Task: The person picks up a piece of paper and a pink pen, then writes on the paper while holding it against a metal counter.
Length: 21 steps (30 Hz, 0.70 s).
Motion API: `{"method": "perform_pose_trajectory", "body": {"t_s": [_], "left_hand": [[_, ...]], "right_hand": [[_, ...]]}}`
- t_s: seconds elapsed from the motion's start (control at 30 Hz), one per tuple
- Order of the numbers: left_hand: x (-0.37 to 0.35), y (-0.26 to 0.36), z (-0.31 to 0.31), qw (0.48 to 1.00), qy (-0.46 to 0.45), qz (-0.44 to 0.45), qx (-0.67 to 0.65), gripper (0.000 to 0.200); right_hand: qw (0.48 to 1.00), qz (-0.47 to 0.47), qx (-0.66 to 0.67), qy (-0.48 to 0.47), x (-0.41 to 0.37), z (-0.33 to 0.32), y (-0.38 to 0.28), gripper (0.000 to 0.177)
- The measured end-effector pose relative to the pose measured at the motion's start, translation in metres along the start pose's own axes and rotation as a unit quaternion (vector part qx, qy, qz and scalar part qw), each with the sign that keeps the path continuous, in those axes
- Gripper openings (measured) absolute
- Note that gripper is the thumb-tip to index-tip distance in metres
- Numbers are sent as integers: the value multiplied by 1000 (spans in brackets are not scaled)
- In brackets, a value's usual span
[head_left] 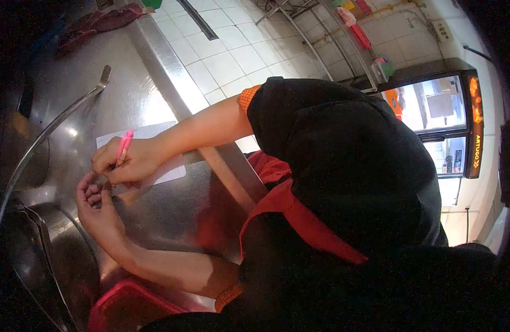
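My right hand [130,160] is closed around a pink pen [124,146], which stands up from between the fingers. Beneath that hand lies a sheet of white paper [169,172] on the metal counter [166,205]; the hand and forearm cover much of it. My left hand [100,210] is just beside the right one, near the paper's edge. Its fingers are loosely curled, the thumb is apart from them, and nothing shows in its grasp. The pen's tip is hidden by the right hand.
A curved metal rod [50,133] crosses the counter on the left, near large metal pots [58,243]. A dark red cloth [100,27] lies at the upper left. A pink-red container [127,296] is at the bottom. A lit display fridge [474,122] and metal racks stand beyond.
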<state>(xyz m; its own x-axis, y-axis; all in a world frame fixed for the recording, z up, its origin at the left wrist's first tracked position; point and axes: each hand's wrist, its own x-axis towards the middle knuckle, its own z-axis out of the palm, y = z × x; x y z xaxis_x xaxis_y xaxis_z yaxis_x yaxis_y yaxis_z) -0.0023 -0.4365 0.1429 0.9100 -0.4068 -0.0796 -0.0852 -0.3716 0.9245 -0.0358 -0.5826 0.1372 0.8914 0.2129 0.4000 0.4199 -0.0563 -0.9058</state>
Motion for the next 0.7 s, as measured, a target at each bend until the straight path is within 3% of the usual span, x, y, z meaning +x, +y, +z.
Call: {"method": "perform_pose_trajectory", "body": {"t_s": [0.63, 0.7], "left_hand": [[2, -1, 2, 1000, 2, -5, 5, 32], [3, -3, 2, 1000, 3, -5, -18, 32]], "right_hand": [[1000, 10, 2, 9, 2, -2, -5, 13], [997, 52, 58, 25, 0, -1, -11, 13]]}}
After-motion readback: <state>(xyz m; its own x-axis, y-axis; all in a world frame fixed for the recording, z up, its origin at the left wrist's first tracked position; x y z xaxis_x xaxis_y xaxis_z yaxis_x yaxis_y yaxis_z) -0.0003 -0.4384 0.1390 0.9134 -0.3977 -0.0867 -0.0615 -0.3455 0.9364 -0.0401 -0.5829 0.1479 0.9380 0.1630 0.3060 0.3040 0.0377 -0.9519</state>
